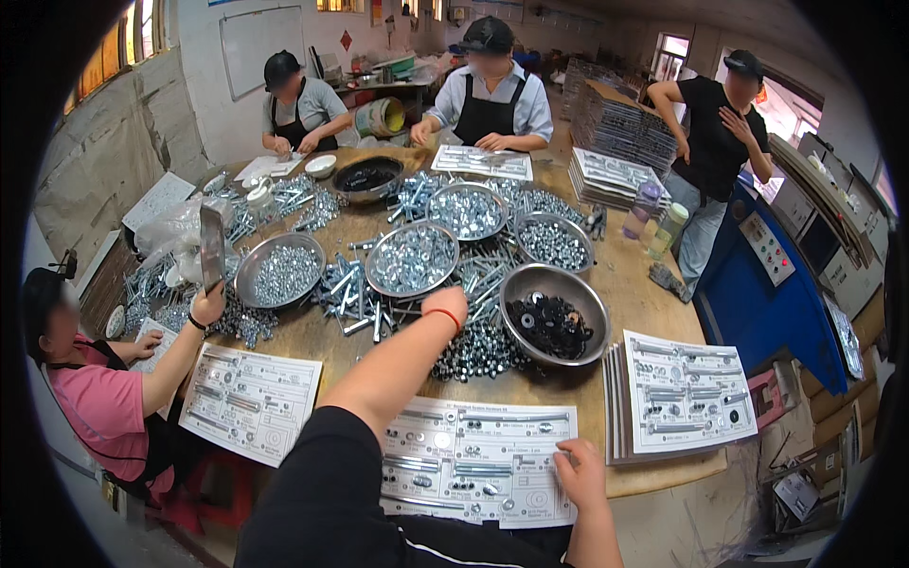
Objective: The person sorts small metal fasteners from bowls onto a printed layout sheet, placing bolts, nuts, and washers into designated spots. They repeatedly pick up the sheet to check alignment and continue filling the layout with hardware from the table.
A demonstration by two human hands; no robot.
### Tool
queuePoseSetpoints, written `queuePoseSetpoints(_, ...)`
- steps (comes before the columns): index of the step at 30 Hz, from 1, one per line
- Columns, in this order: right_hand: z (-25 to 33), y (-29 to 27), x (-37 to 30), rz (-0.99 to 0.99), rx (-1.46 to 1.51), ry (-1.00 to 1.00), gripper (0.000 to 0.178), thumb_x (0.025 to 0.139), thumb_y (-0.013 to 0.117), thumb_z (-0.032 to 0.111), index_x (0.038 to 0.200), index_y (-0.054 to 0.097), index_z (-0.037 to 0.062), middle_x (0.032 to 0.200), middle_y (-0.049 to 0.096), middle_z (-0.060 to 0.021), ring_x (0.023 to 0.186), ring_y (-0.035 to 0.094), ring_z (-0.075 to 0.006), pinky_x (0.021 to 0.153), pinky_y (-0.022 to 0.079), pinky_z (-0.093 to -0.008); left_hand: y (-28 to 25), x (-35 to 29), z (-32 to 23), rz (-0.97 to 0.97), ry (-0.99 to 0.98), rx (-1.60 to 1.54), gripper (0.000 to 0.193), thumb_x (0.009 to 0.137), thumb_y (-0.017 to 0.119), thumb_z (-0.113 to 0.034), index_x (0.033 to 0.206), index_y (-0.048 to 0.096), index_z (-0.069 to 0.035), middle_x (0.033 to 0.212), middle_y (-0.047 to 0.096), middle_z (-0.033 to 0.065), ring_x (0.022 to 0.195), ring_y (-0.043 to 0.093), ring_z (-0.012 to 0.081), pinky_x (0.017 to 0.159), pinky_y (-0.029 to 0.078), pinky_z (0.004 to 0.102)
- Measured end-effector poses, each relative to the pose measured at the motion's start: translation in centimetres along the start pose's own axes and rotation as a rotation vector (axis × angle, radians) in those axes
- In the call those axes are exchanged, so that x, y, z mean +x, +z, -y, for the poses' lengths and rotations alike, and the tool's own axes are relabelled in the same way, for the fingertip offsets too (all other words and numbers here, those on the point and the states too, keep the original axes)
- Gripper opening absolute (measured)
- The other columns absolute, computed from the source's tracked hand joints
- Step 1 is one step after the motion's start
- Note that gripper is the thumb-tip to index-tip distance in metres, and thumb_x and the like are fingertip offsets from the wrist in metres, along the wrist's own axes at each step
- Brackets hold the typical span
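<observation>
My left hand [448,305], with a red band at the wrist, reaches over the heap of loose bolts [485,295] beside a steel bowl of washers [412,260]. Its fingers point away and down, so I cannot see what they hold. Under that hand lies a pile of small dark-shining nuts [478,352]. A white card [502,431] showing bolts, washers and nuts lies before me; I cannot tell which are printed and which are real. At its right edge my right hand [579,470] rests with thumb and fingers apart, holding nothing visible.
A bowl of black parts [554,317] stands right of my left hand. More bowls of small hardware [279,272] fill the table's middle. Stacked cards [686,393] lie at right, another card [251,398] at left. A person at left lifts a metal pan [211,248]; others stand across.
</observation>
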State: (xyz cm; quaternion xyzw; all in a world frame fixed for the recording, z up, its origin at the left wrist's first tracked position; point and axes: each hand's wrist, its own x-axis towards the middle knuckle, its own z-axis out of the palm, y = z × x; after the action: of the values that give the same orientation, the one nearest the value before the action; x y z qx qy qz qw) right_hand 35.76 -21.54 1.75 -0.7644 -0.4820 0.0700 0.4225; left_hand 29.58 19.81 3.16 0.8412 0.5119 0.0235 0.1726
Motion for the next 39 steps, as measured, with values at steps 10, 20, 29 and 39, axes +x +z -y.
queuePoseSetpoints(10, 4.7, -0.6, 6.9, -0.209, 0.081, -0.305, 0.058, 0.089, 0.064, 0.009, 0.142, 0.042, 0.0049, 0.143, 0.042, -0.0184, 0.117, 0.052, -0.0315, 0.097, 0.045, -0.0377, -5.9, -18.3, -1.0, 0.033, 0.655, -0.206, 0.031, 0.094, 0.055, -0.033, 0.089, 0.065, -0.004, 0.085, 0.066, 0.0173, 0.082, 0.062, 0.0382, 0.073, 0.050, 0.0463)
queuePoseSetpoints(20, 3.3, -1.0, 4.4, -0.103, 0.198, -0.170, 0.009, 0.084, 0.067, 0.000, 0.093, 0.070, -0.0013, 0.087, 0.067, -0.0085, 0.079, 0.062, -0.0183, 0.070, 0.048, -0.0285, -2.0, -22.1, 1.3, 0.159, 0.518, -0.859, 0.009, 0.086, 0.069, -0.005, 0.093, 0.068, 0.000, 0.083, 0.065, 0.0023, 0.071, 0.061, 0.0093, 0.064, 0.049, 0.0230)
queuePoseSetpoints(29, -3.0, 0.1, 1.4, 0.167, -0.030, 0.083, 0.012, 0.081, 0.069, 0.000, 0.093, 0.070, 0.0004, 0.091, 0.066, -0.0090, 0.083, 0.062, -0.0221, 0.076, 0.049, -0.0294, -0.4, -21.5, 1.9, 0.021, 0.519, -0.779, 0.013, 0.087, 0.069, -0.013, 0.096, 0.073, -0.004, 0.092, 0.068, 0.0043, 0.084, 0.062, 0.0162, 0.073, 0.049, 0.0278)
queuePoseSetpoints(39, -4.5, 1.5, 2.1, 0.128, -0.199, -0.154, 0.012, 0.078, 0.068, 0.001, 0.089, 0.072, 0.0041, 0.091, 0.065, -0.0080, 0.094, 0.059, -0.0278, 0.083, 0.049, -0.0361, 6.9, -22.7, -0.7, 0.118, 0.794, 0.107, 0.014, 0.085, 0.063, -0.023, 0.087, 0.073, -0.013, 0.092, 0.065, 0.0055, 0.093, 0.064, 0.0257, 0.076, 0.055, 0.0413)
